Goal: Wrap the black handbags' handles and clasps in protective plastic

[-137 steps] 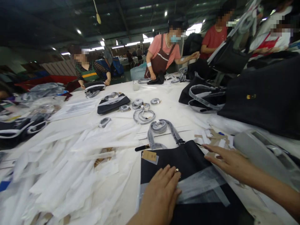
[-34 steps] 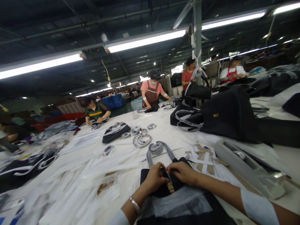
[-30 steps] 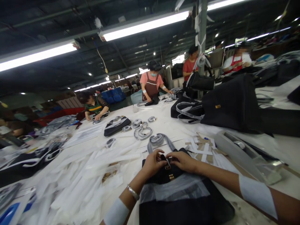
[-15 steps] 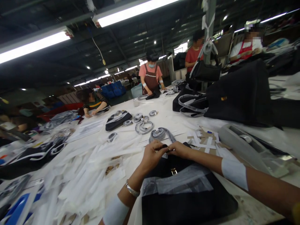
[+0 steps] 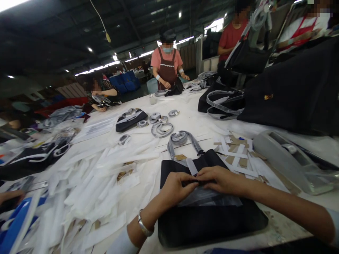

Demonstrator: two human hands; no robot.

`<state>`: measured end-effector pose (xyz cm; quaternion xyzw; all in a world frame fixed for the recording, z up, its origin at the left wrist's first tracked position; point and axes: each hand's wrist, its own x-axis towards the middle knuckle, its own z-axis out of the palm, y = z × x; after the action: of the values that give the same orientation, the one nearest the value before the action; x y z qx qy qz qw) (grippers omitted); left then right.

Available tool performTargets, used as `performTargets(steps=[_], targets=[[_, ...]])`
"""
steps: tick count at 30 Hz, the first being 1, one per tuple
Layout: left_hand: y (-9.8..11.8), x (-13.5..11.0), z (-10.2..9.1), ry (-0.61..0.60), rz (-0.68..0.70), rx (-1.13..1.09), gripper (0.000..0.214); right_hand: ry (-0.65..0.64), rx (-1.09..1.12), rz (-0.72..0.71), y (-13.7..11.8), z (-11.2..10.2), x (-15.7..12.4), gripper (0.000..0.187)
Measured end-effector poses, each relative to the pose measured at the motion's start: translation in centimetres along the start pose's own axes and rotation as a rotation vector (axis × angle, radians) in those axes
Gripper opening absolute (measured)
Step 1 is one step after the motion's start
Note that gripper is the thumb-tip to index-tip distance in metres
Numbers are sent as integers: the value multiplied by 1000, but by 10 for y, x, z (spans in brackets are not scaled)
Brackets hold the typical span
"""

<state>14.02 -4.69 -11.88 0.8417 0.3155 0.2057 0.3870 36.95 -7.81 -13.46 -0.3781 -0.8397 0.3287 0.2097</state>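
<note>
A black handbag [image 5: 212, 224] lies flat on the table before me, its plastic-wrapped handle [image 5: 194, 143] stretching away from me. My left hand [image 5: 176, 187] and my right hand [image 5: 222, 180] meet over the bag's middle. Between them both sets of fingers pinch a narrow black strap, mostly hidden by the fingers. A clear plastic sheet [image 5: 212, 198] covers the bag below my hands. Just beyond the fingertips a whitish strip [image 5: 191, 165] pokes up, and a tan tag [image 5: 180, 157] lies at the handle's base.
Loose white wrapping strips [image 5: 90, 176] spread to my left. Cardboard and paper scraps [image 5: 239, 155] lie right of the bag, beside a grey tape dispenser [image 5: 286, 155]. Several coiled wrapped straps [image 5: 162, 129] sit farther off. Large black bags [image 5: 291, 95] stand at right. A co-worker [image 5: 166, 67] stands across the table.
Both hands have come down from the bag's top edge to its middle, uncovering the top edge and handle base. The metal clasp is now hidden. The view has tilted downward.
</note>
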Motion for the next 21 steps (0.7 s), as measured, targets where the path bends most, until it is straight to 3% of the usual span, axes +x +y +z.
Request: performTargets(steps=[5, 12, 21], targets=[[-1, -1, -2, -158, -47, 5, 23, -50, -154, 78, 3, 14, 2, 26], [0, -21, -3, -258, -80, 236, 24, -145, -39, 98, -3, 8, 7, 32], [-11, -42, 20, -214, -4, 295, 24, -213, -156, 55, 2, 15, 8, 23]])
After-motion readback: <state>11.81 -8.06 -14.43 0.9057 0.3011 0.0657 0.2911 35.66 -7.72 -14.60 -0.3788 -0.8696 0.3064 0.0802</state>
